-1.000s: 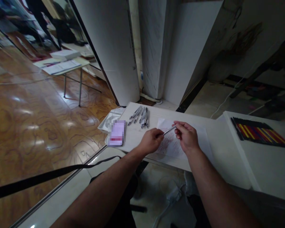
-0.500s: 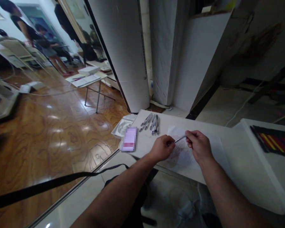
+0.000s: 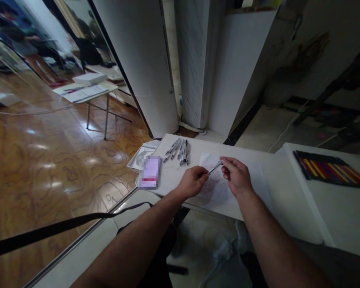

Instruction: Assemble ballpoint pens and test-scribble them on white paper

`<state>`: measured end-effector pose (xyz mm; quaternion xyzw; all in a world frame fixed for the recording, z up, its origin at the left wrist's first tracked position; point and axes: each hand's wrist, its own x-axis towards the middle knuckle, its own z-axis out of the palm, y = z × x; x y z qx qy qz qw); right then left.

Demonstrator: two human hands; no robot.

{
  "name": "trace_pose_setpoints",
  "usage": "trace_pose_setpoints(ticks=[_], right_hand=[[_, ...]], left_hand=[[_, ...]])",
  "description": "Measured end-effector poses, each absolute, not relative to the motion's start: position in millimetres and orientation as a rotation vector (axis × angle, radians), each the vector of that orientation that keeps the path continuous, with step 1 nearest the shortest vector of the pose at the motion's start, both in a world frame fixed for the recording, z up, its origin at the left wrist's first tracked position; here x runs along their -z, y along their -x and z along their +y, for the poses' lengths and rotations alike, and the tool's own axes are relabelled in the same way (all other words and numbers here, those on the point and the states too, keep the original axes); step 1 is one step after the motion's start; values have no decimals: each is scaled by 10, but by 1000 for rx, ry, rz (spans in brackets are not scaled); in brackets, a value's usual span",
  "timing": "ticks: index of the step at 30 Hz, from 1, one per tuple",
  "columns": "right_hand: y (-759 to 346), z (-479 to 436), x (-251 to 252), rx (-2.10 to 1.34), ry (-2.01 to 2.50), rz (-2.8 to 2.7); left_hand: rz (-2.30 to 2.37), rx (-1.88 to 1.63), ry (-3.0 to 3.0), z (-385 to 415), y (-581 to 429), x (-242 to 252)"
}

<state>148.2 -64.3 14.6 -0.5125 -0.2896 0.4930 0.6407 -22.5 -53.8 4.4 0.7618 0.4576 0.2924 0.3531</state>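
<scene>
Both hands share one slim pen, held slantwise above a scribbled sheet of paper. My left hand is closed on its lower left end. At the upper right end, my right hand pinches it between thumb and fingertips. Reddish-brown strokes show on the paper beneath. Left of the paper, several similar pens lie in a loose pile on the white table. Fingers hide both ends of the held pen.
A blurred-out purple phone-like thing lies at the table's left end, beside printed sheets. A case of coloured pencils or pens rests on the right-hand surface. A small folding table and people stand far left.
The whole scene has shifted left in view as the head turned right. Both hands still hold the pen over the paper, in nearly the same pose.
</scene>
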Motion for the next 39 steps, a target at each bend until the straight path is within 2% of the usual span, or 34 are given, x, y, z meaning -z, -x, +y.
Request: trace_pose_setpoints(ticks=[15,26,39], right_hand=[[-1485,-630,-107,-1083,1205,-704],[-1494,-652,-194,-1146,1154,-658],[-1488,-662,-240,-1198,1096,-686]], left_hand=[[1231,-849,-2064,-539,209,-36],[937,-647,-1349,-514,195,-54],[916,-662,-1329,-505,202,-76]])
